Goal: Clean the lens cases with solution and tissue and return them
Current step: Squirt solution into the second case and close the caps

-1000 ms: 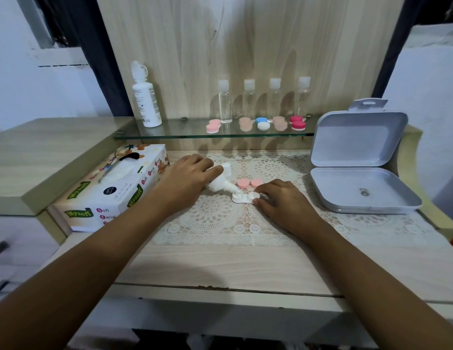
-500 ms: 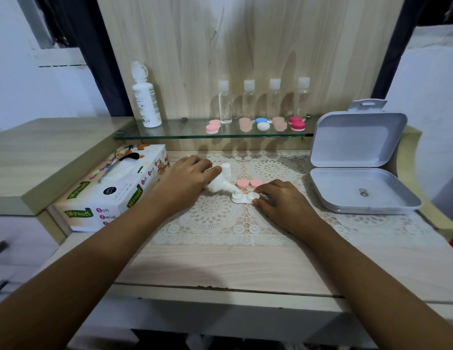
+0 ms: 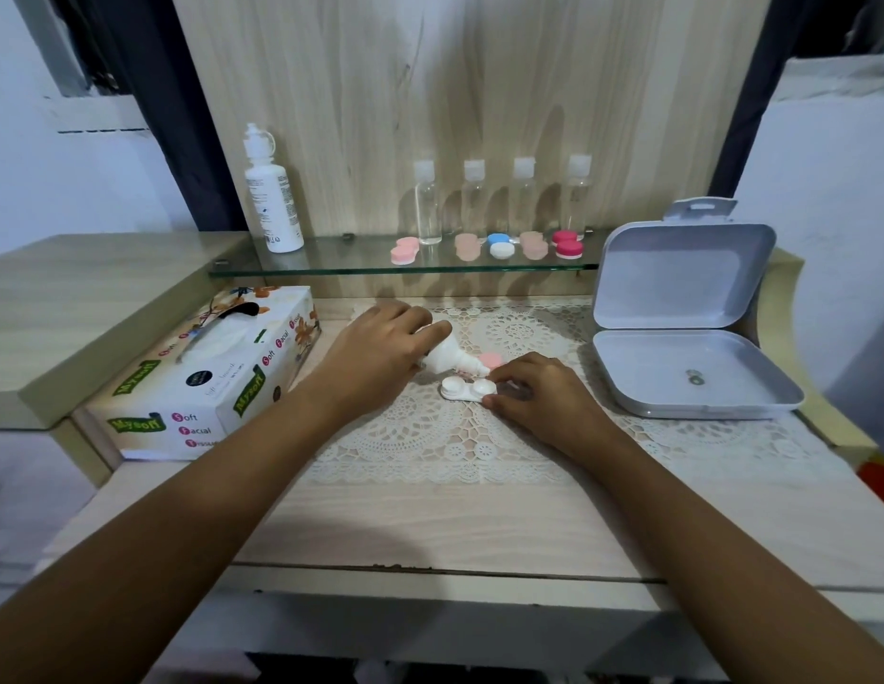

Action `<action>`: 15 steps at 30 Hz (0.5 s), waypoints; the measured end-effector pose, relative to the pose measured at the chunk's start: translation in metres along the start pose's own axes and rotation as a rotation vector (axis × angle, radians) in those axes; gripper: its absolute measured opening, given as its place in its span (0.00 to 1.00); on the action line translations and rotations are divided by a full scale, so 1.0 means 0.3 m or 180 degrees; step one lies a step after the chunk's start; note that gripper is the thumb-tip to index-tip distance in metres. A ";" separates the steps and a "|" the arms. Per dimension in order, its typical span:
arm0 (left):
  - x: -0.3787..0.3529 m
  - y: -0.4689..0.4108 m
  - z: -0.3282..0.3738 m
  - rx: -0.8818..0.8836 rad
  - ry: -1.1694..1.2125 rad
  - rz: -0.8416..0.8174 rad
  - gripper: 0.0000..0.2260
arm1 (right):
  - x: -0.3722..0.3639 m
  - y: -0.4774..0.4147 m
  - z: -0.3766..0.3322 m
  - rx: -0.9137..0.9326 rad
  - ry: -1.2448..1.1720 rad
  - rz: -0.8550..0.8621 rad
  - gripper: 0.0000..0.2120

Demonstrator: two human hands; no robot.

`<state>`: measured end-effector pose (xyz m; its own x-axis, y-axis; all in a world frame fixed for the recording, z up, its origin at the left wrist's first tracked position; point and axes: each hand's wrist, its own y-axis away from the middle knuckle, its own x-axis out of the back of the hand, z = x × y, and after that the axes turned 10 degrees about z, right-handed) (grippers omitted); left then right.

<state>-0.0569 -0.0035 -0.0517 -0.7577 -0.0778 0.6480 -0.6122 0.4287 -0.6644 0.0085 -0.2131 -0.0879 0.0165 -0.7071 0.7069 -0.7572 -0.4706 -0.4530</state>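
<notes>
A white lens case (image 3: pixel 467 389) lies open on the lace mat (image 3: pixel 430 441), its two wells uncovered. My left hand (image 3: pixel 376 360) grips a small white solution bottle (image 3: pixel 447 358), tilted with its nozzle down over the case's right well. My right hand (image 3: pixel 536 399) pinches the right end of the case, holding it on the mat. A pink cap (image 3: pixel 492 360) lies just behind the nozzle. Several more lens cases in pink, blue-white and red (image 3: pixel 501 246) sit on the glass shelf (image 3: pixel 331 266). A tissue box (image 3: pixel 208 377) stands to the left.
A grey plastic box (image 3: pixel 686 372) stands open at the right, a small object on its floor. A tall white bottle (image 3: pixel 272 195) and several clear small bottles (image 3: pixel 474 199) stand on the shelf. A raised wooden ledge (image 3: pixel 85 298) lies at the left.
The bottle's nozzle has shifted slightly to the right over the case. Both hands stay in nearly the same place.
</notes>
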 end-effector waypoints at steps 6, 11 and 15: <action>-0.005 0.004 0.003 -0.0120 -0.0003 -0.0037 0.22 | 0.003 0.001 0.000 0.0003 -0.0021 -0.0015 0.16; -0.009 0.007 0.004 -0.0166 -0.0038 -0.0001 0.21 | 0.004 0.001 -0.001 -0.0014 -0.0001 -0.0029 0.16; -0.010 0.003 0.004 -0.0177 -0.0019 -0.0005 0.22 | 0.003 -0.002 -0.003 0.0014 0.0037 -0.0018 0.16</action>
<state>-0.0555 -0.0040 -0.0546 -0.7581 -0.0837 0.6467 -0.6000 0.4779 -0.6416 0.0084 -0.2132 -0.0865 0.0132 -0.6981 0.7159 -0.7542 -0.4770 -0.4513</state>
